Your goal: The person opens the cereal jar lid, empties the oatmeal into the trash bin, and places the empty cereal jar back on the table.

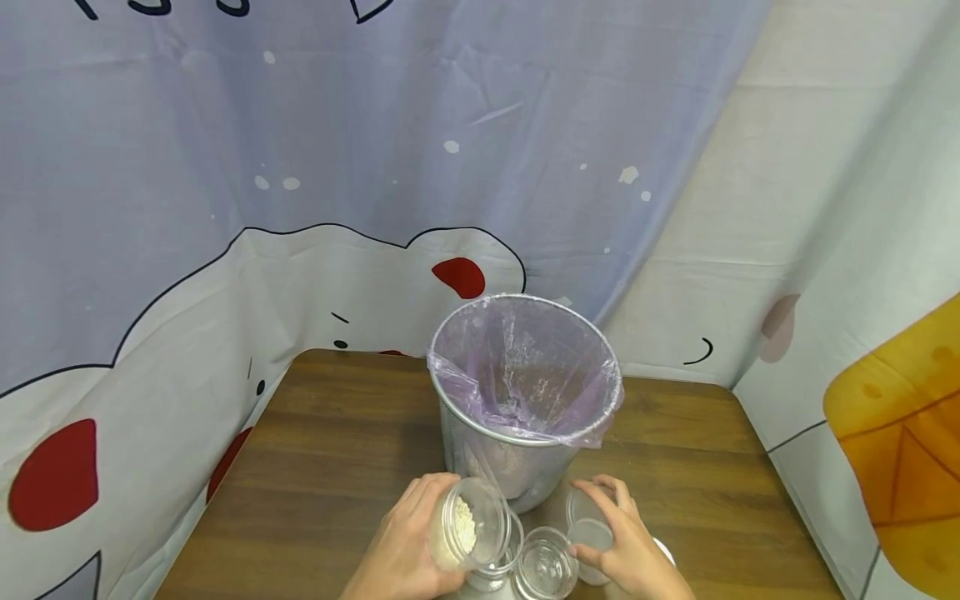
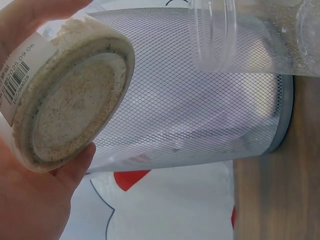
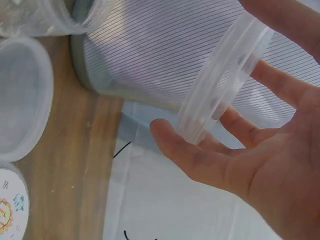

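Note:
My left hand (image 1: 405,542) grips a clear jar (image 1: 467,527) of pale, crumbly flakes, tilted with its mouth toward the right. Its flat base (image 2: 80,107) and a printed label (image 2: 21,80) face the left wrist camera. My right hand (image 1: 630,546) pinches a clear plastic lid (image 3: 215,82) by its rim, on edge above the table. Between the hands, a clear jar (image 1: 545,567) stands open-topped, and another clear jar is partly hidden behind the tilted one. Just behind both hands stands a mesh waste bin (image 1: 480,450) lined with a thin purple bag (image 1: 468,383).
On the wooden table (image 1: 345,450) lies another translucent lid (image 3: 25,100), next to a round white piece with a printed picture (image 3: 11,205). Small crumbs dot the wood near them. Printed fabric (image 1: 360,292) hangs behind and beside the table.

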### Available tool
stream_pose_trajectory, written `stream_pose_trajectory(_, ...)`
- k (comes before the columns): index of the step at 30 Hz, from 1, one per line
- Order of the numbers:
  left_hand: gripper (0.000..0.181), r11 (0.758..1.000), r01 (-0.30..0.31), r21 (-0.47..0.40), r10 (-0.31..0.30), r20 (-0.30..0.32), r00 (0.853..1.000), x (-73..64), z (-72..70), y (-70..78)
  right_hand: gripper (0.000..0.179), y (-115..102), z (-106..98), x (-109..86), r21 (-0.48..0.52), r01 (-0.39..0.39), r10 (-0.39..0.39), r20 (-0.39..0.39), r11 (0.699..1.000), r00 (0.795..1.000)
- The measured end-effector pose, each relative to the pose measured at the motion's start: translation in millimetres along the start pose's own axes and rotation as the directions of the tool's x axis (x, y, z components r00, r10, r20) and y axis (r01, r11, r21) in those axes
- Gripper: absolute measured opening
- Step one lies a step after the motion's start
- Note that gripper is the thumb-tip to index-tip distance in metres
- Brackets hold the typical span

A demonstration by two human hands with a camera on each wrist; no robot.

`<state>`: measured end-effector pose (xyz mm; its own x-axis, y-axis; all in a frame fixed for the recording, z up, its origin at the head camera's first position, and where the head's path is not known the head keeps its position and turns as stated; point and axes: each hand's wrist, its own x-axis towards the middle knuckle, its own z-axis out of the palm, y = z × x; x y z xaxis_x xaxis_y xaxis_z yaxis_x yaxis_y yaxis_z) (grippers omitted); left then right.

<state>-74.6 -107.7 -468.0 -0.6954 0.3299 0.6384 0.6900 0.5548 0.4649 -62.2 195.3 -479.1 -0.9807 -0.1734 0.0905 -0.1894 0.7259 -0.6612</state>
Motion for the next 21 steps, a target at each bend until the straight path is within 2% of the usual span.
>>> stream_pose_trajectory(3, 0.096, 1.000, -0.004, -0.001, 0.004, -0.009, 1.000, 1.3, -0.4, 0.9, 0.077, 8.8, 1.7, 1.8, -0.030, 0.006, -0.006, -0.024, 1.000, 1.000)
stream_pose_trajectory(11, 0.096, 0.999, -0.026, 0.024, 0.027, -0.034, 0.999, 6.9, -3.9, 4.0, 0.078, 28.7, 3.7, 9.0, -0.005, -0.103, 0.103, 0.024, 0.995, 0.994)
stream_pose_trajectory(21, 0.097, 0.997, -0.050, 0.053, 0.053, -0.055, 0.997, 12.1, -10.3, 9.2, 0.079, 51.6, 8.4, 16.2, -0.030, -0.146, 0.145, -0.034, 0.989, 0.989)
